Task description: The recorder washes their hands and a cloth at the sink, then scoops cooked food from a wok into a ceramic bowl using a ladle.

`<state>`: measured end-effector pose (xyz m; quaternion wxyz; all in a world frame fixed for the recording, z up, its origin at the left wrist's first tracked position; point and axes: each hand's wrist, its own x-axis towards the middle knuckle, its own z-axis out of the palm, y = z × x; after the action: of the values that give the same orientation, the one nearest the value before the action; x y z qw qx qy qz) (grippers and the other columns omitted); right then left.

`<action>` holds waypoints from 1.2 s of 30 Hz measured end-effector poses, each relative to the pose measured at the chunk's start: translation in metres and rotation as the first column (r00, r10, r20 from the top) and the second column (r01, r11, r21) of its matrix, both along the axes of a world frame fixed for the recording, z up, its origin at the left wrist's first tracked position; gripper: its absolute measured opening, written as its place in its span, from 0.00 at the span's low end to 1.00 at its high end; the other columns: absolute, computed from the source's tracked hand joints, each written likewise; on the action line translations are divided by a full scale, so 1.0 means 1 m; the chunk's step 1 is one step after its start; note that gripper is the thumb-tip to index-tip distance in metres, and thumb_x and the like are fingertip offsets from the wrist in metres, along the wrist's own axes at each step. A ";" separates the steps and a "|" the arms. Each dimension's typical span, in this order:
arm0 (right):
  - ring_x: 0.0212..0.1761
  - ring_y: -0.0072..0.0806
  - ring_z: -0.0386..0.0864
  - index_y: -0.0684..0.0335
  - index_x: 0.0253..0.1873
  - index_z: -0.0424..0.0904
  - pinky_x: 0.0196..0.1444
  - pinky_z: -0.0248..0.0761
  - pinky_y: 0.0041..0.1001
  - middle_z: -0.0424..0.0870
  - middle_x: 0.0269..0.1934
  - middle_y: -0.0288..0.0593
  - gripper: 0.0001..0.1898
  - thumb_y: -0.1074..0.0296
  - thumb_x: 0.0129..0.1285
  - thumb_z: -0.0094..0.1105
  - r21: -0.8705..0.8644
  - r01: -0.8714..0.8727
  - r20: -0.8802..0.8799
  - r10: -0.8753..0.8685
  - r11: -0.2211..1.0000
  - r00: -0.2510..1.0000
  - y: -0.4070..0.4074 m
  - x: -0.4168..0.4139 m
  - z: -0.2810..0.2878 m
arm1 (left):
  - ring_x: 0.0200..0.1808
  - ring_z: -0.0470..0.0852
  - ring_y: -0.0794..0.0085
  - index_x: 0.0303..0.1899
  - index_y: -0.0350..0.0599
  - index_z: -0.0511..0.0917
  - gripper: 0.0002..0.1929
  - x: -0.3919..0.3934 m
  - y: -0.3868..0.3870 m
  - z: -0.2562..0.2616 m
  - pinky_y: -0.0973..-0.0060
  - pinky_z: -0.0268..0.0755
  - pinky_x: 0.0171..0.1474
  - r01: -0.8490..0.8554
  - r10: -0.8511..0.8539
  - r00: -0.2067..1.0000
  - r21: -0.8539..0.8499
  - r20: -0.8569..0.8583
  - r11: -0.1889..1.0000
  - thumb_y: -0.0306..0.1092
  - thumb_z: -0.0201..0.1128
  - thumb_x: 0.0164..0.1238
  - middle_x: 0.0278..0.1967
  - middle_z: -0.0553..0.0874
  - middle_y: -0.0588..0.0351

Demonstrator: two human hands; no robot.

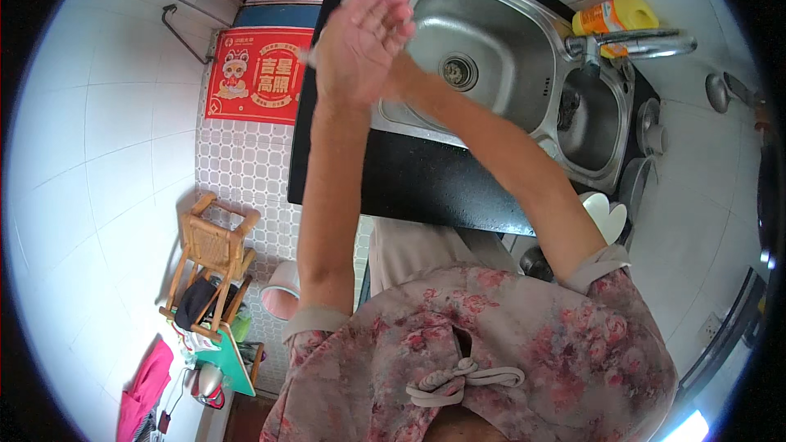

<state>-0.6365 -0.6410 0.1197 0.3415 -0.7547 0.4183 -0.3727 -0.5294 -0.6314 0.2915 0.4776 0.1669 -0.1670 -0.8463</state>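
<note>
My left hand (362, 43) is raised over the left end of the sink, its palm towards the camera and its fingers slightly curled. Nothing lies in that palm. Behind it, my right hand (400, 78) crosses over from the right, and the two seem to touch. Most of the right hand is hidden, so its grip does not show. A small pale, blurred shape sticks out at the left of the hands. Below and to the right is the stainless steel double-bowl sink (491, 31), with a chrome faucet (632, 44) at its far edge.
A yellow bottle (635, 15) stands behind the faucet. Black countertop (430, 178) runs along the near side of the sink. On the floor at left lie a red mat (261, 77), a wooden stool (212, 239) and a pink bin (282, 294). Ladles hang at right.
</note>
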 end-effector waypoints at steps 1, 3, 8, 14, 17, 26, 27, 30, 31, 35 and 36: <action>0.65 0.47 0.57 0.56 0.50 0.75 0.66 0.52 0.44 0.71 0.52 0.45 0.20 0.60 0.50 0.62 -0.104 -0.008 -0.163 -0.009 0.995 0.987 0.034 0.042 0.031 | 0.53 0.75 0.60 0.55 0.33 0.67 0.22 0.024 -0.007 -0.006 0.63 0.69 0.54 -0.034 0.034 0.999 0.022 0.040 0.999 0.42 0.46 0.69 0.52 0.76 0.43; 0.66 0.44 0.56 0.56 0.43 0.76 0.63 0.57 0.43 0.72 0.50 0.44 0.16 0.63 0.47 0.64 -0.233 -0.023 -0.329 -0.057 0.972 0.943 0.101 0.059 0.068 | 0.51 0.75 0.61 0.56 0.32 0.65 0.22 0.026 -0.016 -0.008 0.64 0.68 0.55 -0.007 0.007 1.000 -0.002 -0.002 1.000 0.40 0.47 0.68 0.53 0.74 0.43; 0.64 0.41 0.61 0.56 0.38 0.76 0.61 0.63 0.38 0.72 0.48 0.42 0.14 0.71 0.43 0.64 -0.073 0.066 -0.339 -0.087 0.995 0.937 0.208 0.011 0.099 | 0.49 0.75 0.62 0.56 0.32 0.65 0.22 -0.010 -0.015 -0.023 0.64 0.67 0.56 0.168 -0.167 0.986 0.074 -0.025 0.983 0.37 0.51 0.66 0.52 0.74 0.43; 0.56 0.45 0.68 0.58 0.40 0.73 0.57 0.66 0.39 0.73 0.49 0.45 0.14 0.76 0.46 0.60 -0.177 0.653 -0.540 -0.628 0.736 0.561 0.327 -0.086 0.087 | 0.46 0.77 0.63 0.52 0.32 0.68 0.19 -0.042 0.008 -0.046 0.66 0.70 0.53 0.226 -0.240 0.970 0.207 0.044 0.952 0.36 0.53 0.64 0.49 0.76 0.43; 0.51 0.47 0.70 0.60 0.43 0.72 0.54 0.65 0.41 0.72 0.49 0.48 0.12 0.78 0.51 0.56 -0.224 0.836 -0.652 -0.714 0.501 0.254 0.368 -0.127 0.087 | 0.44 0.78 0.64 0.51 0.32 0.69 0.18 -0.066 0.013 -0.048 0.67 0.72 0.51 0.261 -0.285 0.955 0.233 0.076 0.937 0.36 0.53 0.63 0.47 0.77 0.43; 0.40 0.48 0.76 0.63 0.37 0.78 0.43 0.69 0.41 0.77 0.37 0.52 0.07 0.69 0.55 0.55 0.174 0.837 -0.818 -0.398 0.519 0.416 0.346 -0.130 0.149 | 0.44 0.78 0.65 0.52 0.33 0.69 0.16 -0.133 0.038 -0.081 0.70 0.74 0.51 0.375 -0.447 0.880 0.343 0.161 0.862 0.31 0.51 0.66 0.46 0.78 0.45; 0.39 0.48 0.77 0.63 0.36 0.79 0.43 0.69 0.40 0.79 0.35 0.51 0.07 0.68 0.55 0.55 0.081 0.869 -0.712 -0.582 0.489 0.394 0.335 -0.142 0.156 | 0.44 0.78 0.65 0.52 0.33 0.69 0.16 -0.141 0.044 -0.086 0.69 0.74 0.51 0.402 -0.478 0.867 0.364 0.144 0.840 0.30 0.51 0.66 0.46 0.78 0.45; 0.40 0.47 0.77 0.64 0.42 0.78 0.46 0.70 0.38 0.81 0.38 0.50 0.10 0.68 0.56 0.56 -0.128 0.899 -0.485 -0.817 0.418 0.311 0.282 -0.183 0.180 | 0.45 0.78 0.64 0.52 0.33 0.68 0.15 -0.157 0.053 -0.096 0.69 0.74 0.51 0.407 -0.501 0.857 0.435 0.122 0.803 0.28 0.51 0.65 0.46 0.78 0.45; 0.41 0.47 0.77 0.64 0.43 0.77 0.46 0.70 0.38 0.80 0.39 0.49 0.11 0.68 0.56 0.56 -0.274 0.859 -0.446 -0.848 0.433 0.286 0.260 -0.203 0.181 | 0.45 0.78 0.64 0.52 0.33 0.68 0.15 -0.164 0.055 -0.099 0.68 0.74 0.51 0.381 -0.499 0.859 0.504 0.118 0.775 0.28 0.50 0.65 0.46 0.78 0.44; 0.43 0.46 0.76 0.63 0.46 0.76 0.48 0.69 0.38 0.80 0.40 0.48 0.12 0.67 0.57 0.57 -0.425 0.798 -0.324 -0.895 0.428 0.307 0.186 -0.250 0.180 | 0.47 0.77 0.62 0.54 0.33 0.66 0.16 -0.183 0.056 -0.106 0.67 0.73 0.53 0.331 -0.463 0.875 0.526 0.139 0.784 0.26 0.48 0.66 0.48 0.77 0.43; 0.42 0.46 0.76 0.62 0.46 0.76 0.47 0.69 0.38 0.79 0.40 0.49 0.13 0.66 0.57 0.57 -0.480 0.717 -0.346 -0.861 0.505 0.373 0.175 -0.264 0.169 | 0.47 0.77 0.62 0.54 0.33 0.66 0.16 -0.189 0.056 -0.106 0.67 0.73 0.53 0.328 -0.461 0.876 0.522 0.145 0.788 0.26 0.48 0.66 0.48 0.77 0.43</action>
<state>-0.9001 -0.4655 0.2890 -0.1138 -0.5659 0.7567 -0.3070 -0.7188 -0.5757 0.1854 0.2050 0.3528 -0.0448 -0.9119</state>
